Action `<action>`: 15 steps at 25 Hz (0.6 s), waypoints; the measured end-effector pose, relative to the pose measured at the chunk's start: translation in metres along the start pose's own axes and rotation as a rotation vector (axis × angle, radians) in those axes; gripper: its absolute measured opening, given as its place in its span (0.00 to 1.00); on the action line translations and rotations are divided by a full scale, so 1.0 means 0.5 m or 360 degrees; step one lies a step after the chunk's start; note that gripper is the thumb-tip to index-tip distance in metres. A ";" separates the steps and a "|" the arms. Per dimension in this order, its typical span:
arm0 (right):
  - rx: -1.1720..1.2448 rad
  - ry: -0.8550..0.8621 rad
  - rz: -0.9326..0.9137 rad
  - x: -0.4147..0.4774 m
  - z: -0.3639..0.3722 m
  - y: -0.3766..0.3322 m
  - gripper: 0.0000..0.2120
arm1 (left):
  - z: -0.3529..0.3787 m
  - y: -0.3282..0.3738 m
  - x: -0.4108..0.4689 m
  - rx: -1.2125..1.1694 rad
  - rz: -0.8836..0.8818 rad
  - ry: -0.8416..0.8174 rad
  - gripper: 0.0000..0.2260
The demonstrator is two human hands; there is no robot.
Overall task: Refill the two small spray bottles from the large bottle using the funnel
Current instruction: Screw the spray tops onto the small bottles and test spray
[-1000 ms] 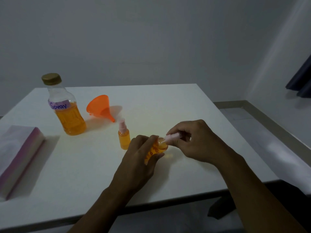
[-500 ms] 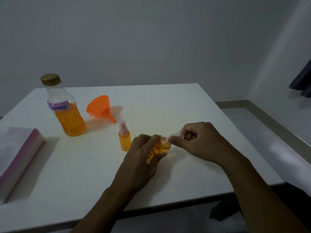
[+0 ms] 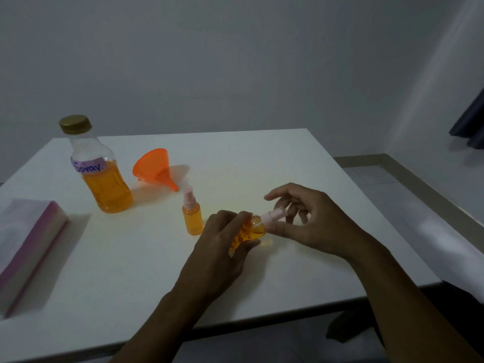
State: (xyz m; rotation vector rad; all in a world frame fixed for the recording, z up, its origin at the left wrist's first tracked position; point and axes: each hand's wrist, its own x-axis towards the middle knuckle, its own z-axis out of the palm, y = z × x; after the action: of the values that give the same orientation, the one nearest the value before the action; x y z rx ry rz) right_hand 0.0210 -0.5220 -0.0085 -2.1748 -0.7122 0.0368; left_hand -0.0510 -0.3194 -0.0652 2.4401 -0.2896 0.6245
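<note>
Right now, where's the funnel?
In the head view, the funnel lies on its side left of centre, between the large bottle and the standing spray bottle.

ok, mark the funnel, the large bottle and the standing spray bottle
funnel (image 3: pixel 154 167): head view, on the cone's outer wall.
large bottle (image 3: pixel 107 189): head view, on the liquid-filled body.
standing spray bottle (image 3: pixel 193 220): head view, on its orange body.

The large bottle (image 3: pixel 102 176), gold-capped, labelled "Spray" and half full of orange liquid, stood upright near the table's (image 3: pixel 262 158) far left corner, with the orange funnel (image 3: pixel 153 170) on its side just right of it. One small spray bottle (image 3: pixel 193 218) stood upright mid-table. The second spray bottle (image 3: pixel 248 233) was tilted in the left hand (image 3: pixel 220 247), its pink sprayer head (image 3: pixel 275 214) pinched by the right hand (image 3: pixel 314 226).
</note>
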 end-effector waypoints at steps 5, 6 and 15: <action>-0.0135 0.0014 0.0023 0.015 0.026 0.002 0.15 | 0.008 0.002 0.001 -0.0016 0.0002 -0.0003 0.19; -0.0187 0.0003 0.0036 0.019 0.026 0.002 0.18 | 0.010 0.003 0.002 -0.0017 0.0010 0.0011 0.19; -0.0198 -0.0056 0.0006 0.030 0.039 -0.015 0.23 | 0.004 -0.014 0.008 0.0106 0.0155 0.0334 0.21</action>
State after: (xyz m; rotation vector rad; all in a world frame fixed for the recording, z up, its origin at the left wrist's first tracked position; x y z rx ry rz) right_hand 0.0250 -0.4967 -0.0127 -2.2991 -0.7474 0.0337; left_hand -0.0445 -0.3153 -0.0679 2.4087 -0.3076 0.9389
